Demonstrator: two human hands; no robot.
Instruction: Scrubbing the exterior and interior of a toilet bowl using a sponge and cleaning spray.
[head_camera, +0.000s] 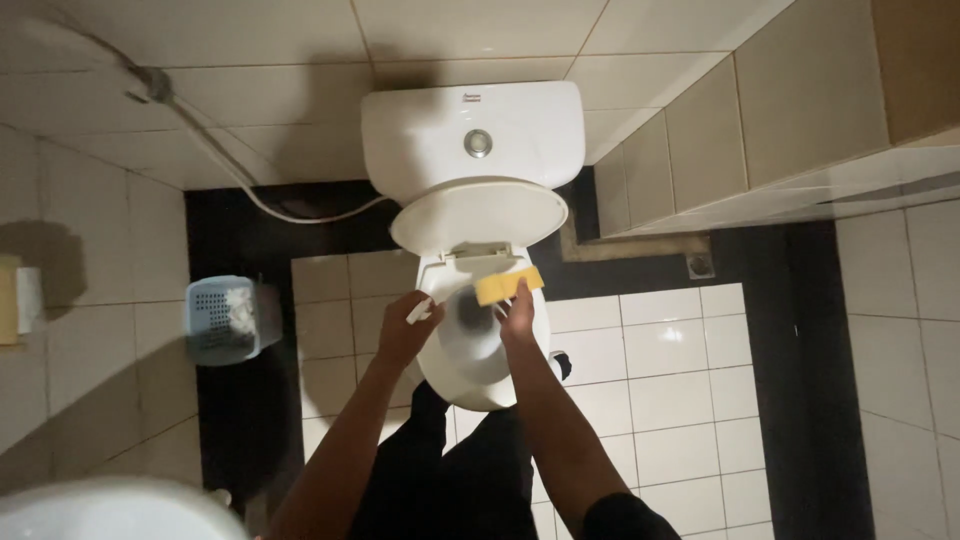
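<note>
Yellow sponge (508, 285), one, in right hand (517, 318); left hand (408, 325) grips one white brush handle (421, 309) over one toilet (478, 375).

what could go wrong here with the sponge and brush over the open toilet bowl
1. The right hand pinches the yellow sponge by one edge right above the open toilet bowl; a slip might drop it in.
2. The left hand holds a white brush handle at the rim; scrubbing could splash onto both bare forearms.
</note>
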